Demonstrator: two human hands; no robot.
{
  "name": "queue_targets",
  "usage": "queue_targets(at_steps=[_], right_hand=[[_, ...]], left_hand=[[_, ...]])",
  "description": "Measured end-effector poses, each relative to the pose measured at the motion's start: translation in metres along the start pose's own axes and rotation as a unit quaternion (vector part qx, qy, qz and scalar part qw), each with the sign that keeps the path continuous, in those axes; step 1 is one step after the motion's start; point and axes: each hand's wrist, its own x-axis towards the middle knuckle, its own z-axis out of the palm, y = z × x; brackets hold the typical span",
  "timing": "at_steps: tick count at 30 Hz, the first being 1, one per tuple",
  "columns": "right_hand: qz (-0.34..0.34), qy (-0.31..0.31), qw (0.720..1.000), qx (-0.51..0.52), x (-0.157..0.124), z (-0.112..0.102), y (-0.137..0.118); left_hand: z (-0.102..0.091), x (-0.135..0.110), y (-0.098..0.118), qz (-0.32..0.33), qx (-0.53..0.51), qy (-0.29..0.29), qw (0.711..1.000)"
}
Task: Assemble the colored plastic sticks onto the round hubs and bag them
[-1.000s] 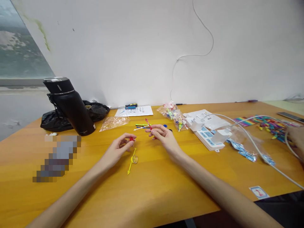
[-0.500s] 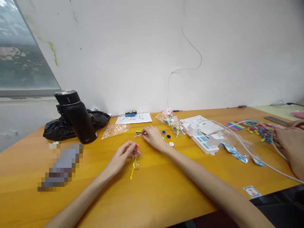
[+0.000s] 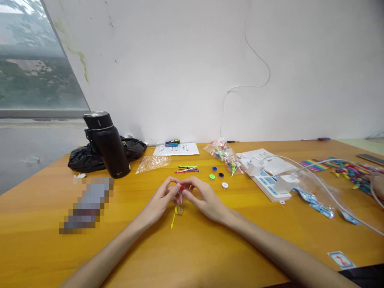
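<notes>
Pinching a small red piece (image 3: 181,188) near the middle of the tabletop (image 3: 192,252)

The left hand (image 3: 158,202) and the right hand (image 3: 210,202) meet at their fingertips, each with bent fingers and thumb drawn in on the red piece, leaving hardly any gap. Fingers cover much of it, so its full shape cannot be told. Just on the near side of the hands lies a yellow arrow (image 3: 173,222), head towards the person, its far end hidden; a clear disc (image 3: 180,210) is against it.

Beyond the hands, thin coloured arrows (image 3: 187,170) lie close together, a white one slanting across others. To their right are four separate small discs: blue (image 3: 215,169), black (image 3: 221,175), green (image 3: 212,177) and white (image 3: 225,185). Behind these sits a clear bag of coloured parts (image 3: 223,154), with a white power strip (image 3: 271,191) further right. A black bottle (image 3: 111,148) stands at the left, in front of a black plastic bag (image 3: 80,159).
</notes>
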Motion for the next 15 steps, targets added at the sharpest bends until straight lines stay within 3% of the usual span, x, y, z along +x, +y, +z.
queue_targets(at_steps=[5, 8, 11, 15], right_hand=[[0.005, -0.02, 1.0, -0.006, -0.019, -0.01, -0.006], [-0.007, -0.003, 1.0, -0.012, -0.014, -0.022, -0.004], [0.01, 0.081, 0.996, -0.02, -0.007, -0.04, 0.002], [0.028, 0.219, 0.974, -0.049, 0.0, -0.066, 0.019]], left_hand=[[0.01, -0.007, 0.003, -0.019, 0.016, -0.061, 0.998], [0.007, -0.005, 0.004, 0.004, 0.061, -0.023, 0.998], [-0.002, -0.003, 0.006, 0.017, 0.147, 0.025, 0.989], [-0.009, -0.004, 0.009, 0.019, 0.275, 0.023, 0.961]])
